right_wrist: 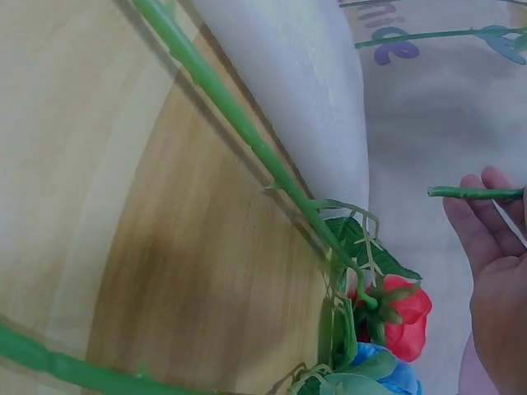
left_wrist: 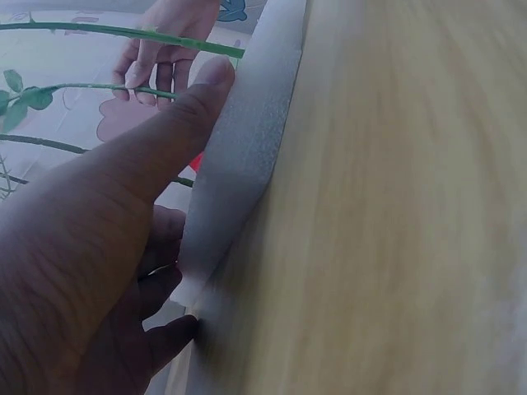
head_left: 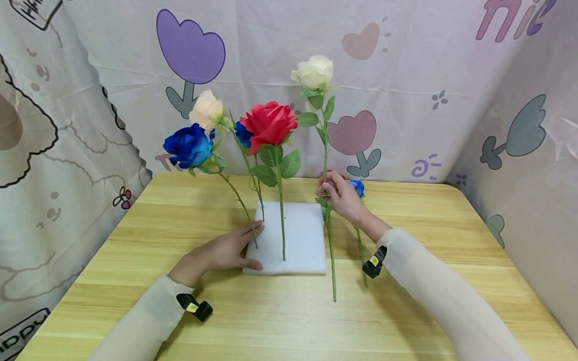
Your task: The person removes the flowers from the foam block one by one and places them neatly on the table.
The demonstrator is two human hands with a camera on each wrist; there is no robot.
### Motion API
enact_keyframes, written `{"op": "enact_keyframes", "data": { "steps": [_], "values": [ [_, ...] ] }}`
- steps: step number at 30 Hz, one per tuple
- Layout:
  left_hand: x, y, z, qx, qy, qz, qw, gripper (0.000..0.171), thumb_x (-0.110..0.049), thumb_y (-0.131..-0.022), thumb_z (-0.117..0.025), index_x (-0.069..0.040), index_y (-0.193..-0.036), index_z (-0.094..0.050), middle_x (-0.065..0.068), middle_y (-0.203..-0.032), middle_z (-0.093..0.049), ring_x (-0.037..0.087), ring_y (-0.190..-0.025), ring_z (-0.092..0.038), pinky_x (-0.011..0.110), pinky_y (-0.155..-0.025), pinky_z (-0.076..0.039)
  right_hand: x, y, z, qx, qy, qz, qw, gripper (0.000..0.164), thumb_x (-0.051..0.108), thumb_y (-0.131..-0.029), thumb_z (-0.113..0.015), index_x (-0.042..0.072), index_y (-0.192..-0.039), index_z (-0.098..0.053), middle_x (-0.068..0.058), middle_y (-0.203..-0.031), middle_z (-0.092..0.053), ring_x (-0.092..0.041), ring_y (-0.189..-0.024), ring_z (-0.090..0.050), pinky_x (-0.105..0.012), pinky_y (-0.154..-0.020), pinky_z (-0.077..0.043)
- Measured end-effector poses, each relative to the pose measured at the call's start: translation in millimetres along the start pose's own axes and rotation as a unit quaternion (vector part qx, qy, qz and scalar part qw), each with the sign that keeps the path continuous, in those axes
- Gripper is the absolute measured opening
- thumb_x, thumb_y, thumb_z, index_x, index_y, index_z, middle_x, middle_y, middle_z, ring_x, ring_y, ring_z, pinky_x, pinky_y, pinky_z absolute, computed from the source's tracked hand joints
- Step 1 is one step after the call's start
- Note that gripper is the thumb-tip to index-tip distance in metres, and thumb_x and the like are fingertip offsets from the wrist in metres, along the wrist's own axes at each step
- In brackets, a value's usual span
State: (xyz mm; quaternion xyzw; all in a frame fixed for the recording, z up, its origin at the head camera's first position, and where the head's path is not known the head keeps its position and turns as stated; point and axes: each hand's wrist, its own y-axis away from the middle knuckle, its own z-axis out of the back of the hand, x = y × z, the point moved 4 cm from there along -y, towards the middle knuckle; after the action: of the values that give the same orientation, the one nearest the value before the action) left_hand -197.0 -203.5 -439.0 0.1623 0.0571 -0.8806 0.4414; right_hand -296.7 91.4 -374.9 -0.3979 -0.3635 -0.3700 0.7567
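Observation:
My right hand pinches the stem of a white rose, held upright beyond the right side of a white foam block. In the right wrist view, the cut end of this rose's stem sticks out past the fingers. My left hand rests against the block's left side, fingers extended and thumb near the front corner. Standing in the block are a red rose, a blue rose, a peach rose and another blue rose, partly hidden behind the red one.
Right of the block, a red rose and a blue rose lie on the wooden table, their stems pointing toward me. A printed cloth hangs behind the table and along both sides.

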Motion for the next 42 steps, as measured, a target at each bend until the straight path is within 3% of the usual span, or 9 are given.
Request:
{"op": "enact_keyframes", "data": {
  "steps": [9,18,21,23,26,31,38,42],
  "values": [
    [-0.6,-0.1,1.2,0.0,0.001,0.001,1.0,0.112,-0.082,-0.076,-0.051,-0.01,-0.156,-0.021,0.009,-0.163,-0.013,0.03,-0.145,-0.021,0.044,-0.112,-0.032,5,11,6,-0.03,-0.002,0.02,0.999,0.018,0.007,-0.105,-0.041,0.0,-0.12,-0.048,-0.023,-0.102,-0.064,-0.034,-0.097,-0.065,-0.046,-0.084,-0.055],
    [1.1,0.2,0.1,-0.002,0.005,0.001,1.0,0.111,-0.082,-0.076,-0.051,-0.011,-0.156,-0.021,0.008,-0.163,-0.013,0.03,-0.145,-0.022,0.044,-0.111,-0.033,11,20,12,-0.034,-0.012,0.002,0.999,0.022,0.003,-0.103,-0.046,-0.01,-0.121,-0.048,-0.028,-0.105,-0.066,-0.042,-0.101,-0.064,-0.047,-0.087,-0.054],
    [1.4,0.2,-0.3,-0.004,0.003,-0.001,1.0,0.111,-0.082,-0.076,-0.05,-0.01,-0.156,-0.021,0.009,-0.163,-0.014,0.03,-0.145,-0.022,0.044,-0.111,-0.033,23,26,14,-0.034,-0.001,-0.002,0.999,0.019,0.0,-0.102,-0.048,-0.01,-0.118,-0.049,-0.027,-0.105,-0.067,-0.042,-0.1,-0.064,-0.048,-0.086,-0.054],
    [1.3,0.2,-0.3,-0.005,0.003,-0.001,1.0,0.111,-0.082,-0.076,-0.05,-0.01,-0.156,-0.022,0.009,-0.163,-0.014,0.03,-0.145,-0.023,0.044,-0.111,-0.033,33,30,14,-0.035,0.01,0.0,0.999,0.017,-0.002,-0.101,-0.049,-0.009,-0.116,-0.05,-0.026,-0.103,-0.068,-0.039,-0.096,-0.066,-0.05,-0.085,-0.054],
    [0.7,0.2,0.1,-0.004,0.003,0.0,1.0,0.111,-0.082,-0.076,-0.051,-0.011,-0.156,-0.021,0.008,-0.163,-0.014,0.03,-0.145,-0.023,0.044,-0.111,-0.033,48,37,16,-0.036,0.031,0.004,0.999,0.017,-0.002,-0.1,-0.05,-0.007,-0.117,-0.049,-0.024,-0.1,-0.069,-0.026,-0.089,-0.068,-0.043,-0.08,-0.057],
    [-1.6,-0.1,1.0,-0.004,0.007,0.001,1.0,0.111,-0.081,-0.076,-0.051,-0.01,-0.156,-0.022,0.009,-0.162,-0.015,0.03,-0.144,-0.023,0.044,-0.111,-0.033,49,43,20,-0.037,0.042,0.013,0.998,0.022,-0.004,-0.1,-0.05,-0.008,-0.122,-0.047,-0.026,-0.097,-0.068,-0.011,-0.08,-0.066,-0.028,-0.071,-0.058],
    [-2.3,-0.4,1.0,-0.004,0.005,-0.004,1.0,0.111,-0.081,-0.077,-0.051,-0.008,-0.155,-0.023,0.011,-0.162,-0.015,0.03,-0.145,-0.023,0.044,-0.111,-0.033,16,46,25,-0.04,0.037,0.019,0.998,0.026,0.0,-0.1,-0.053,-0.004,-0.125,-0.048,-0.024,-0.094,-0.068,-0.036,-0.081,-0.067,-0.041,-0.07,-0.058],
    [-2.1,-1.1,0.5,-0.002,0.005,-0.002,1.0,0.111,-0.081,-0.077,-0.051,-0.008,-0.156,-0.022,0.01,-0.162,-0.015,0.029,-0.145,-0.022,0.043,-0.111,-0.033,13,52,28,-0.036,0.042,0.025,0.998,0.029,0.002,-0.099,-0.055,-0.005,-0.126,-0.047,-0.023,-0.094,-0.069,-0.039,-0.082,-0.067,-0.046,-0.069,-0.058]
  ]
}}
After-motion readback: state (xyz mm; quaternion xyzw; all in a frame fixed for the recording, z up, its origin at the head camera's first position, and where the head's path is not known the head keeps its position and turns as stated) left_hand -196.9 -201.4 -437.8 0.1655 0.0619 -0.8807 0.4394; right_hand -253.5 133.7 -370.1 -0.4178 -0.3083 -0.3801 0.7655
